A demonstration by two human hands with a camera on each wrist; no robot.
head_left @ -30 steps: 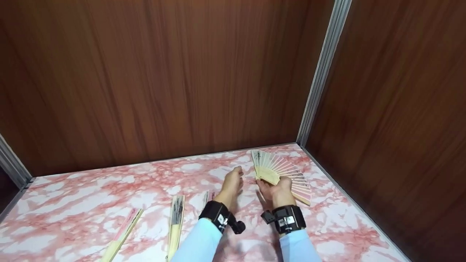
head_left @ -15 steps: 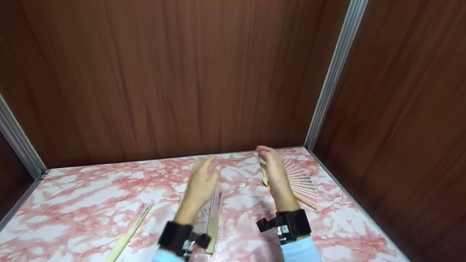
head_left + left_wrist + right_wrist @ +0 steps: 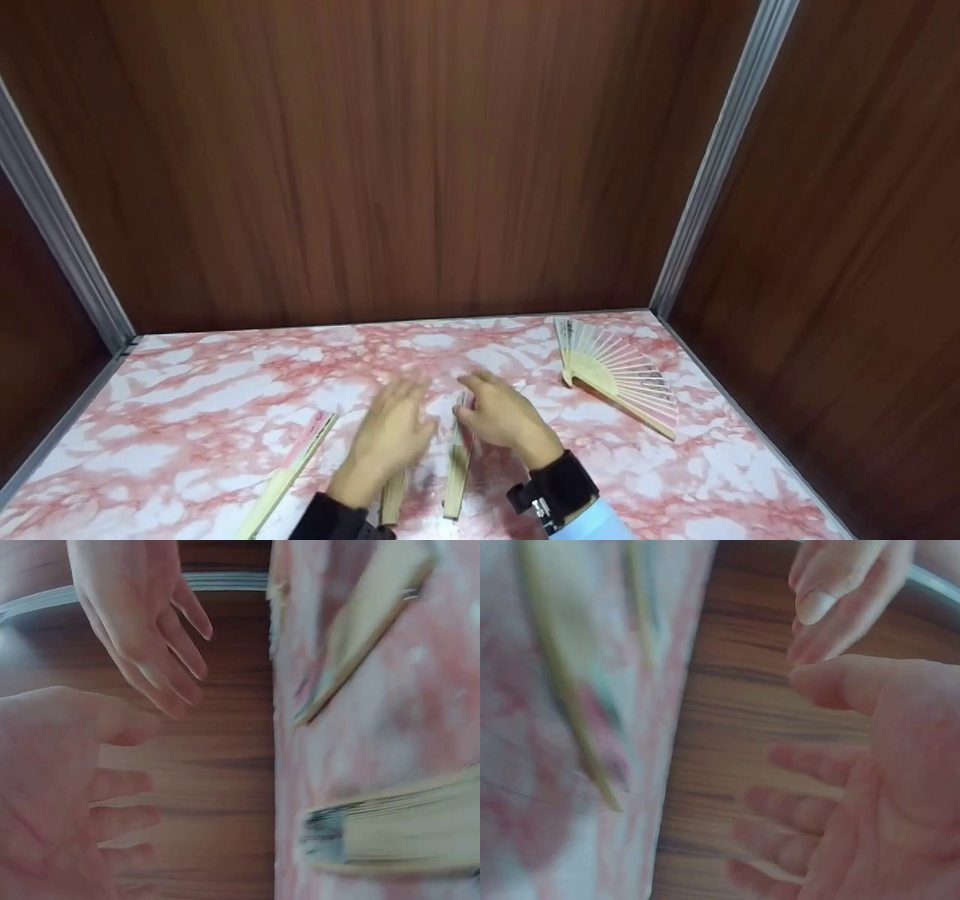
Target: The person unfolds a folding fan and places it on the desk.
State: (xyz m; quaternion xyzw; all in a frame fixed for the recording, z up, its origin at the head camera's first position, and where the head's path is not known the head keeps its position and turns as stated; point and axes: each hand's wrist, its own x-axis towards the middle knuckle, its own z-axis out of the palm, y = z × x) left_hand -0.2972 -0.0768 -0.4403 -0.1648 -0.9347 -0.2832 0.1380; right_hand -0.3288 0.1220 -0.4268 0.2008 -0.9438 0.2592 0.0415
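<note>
In the head view my left hand (image 3: 388, 431) hovers over a folded fan (image 3: 392, 501), hiding its far half. Its fingers are extended and grip nothing. To its right, my right hand (image 3: 501, 414) reaches across the upper end of another folded fan (image 3: 456, 480), which has pale ribs and a pink and grey-green leaf. Both palms (image 3: 45, 787) (image 3: 915, 787) show bare in the wrist views, fingers loosely spread. The left wrist view shows the two folded fans (image 3: 367, 630) (image 3: 405, 832) lying below the hands, slightly blurred.
A spread fan (image 3: 615, 375) lies at the back right of the pink marbled table (image 3: 202, 397). A third folded fan (image 3: 289, 472) lies slanted at the left. Brown wood-grain panels (image 3: 390, 165) enclose the back and sides, with a metal corner strip (image 3: 727, 150).
My right hand has let go of the spread fan and moved left and nearer to a folded fan. My left hand has also moved left. The head view has shifted a little.
</note>
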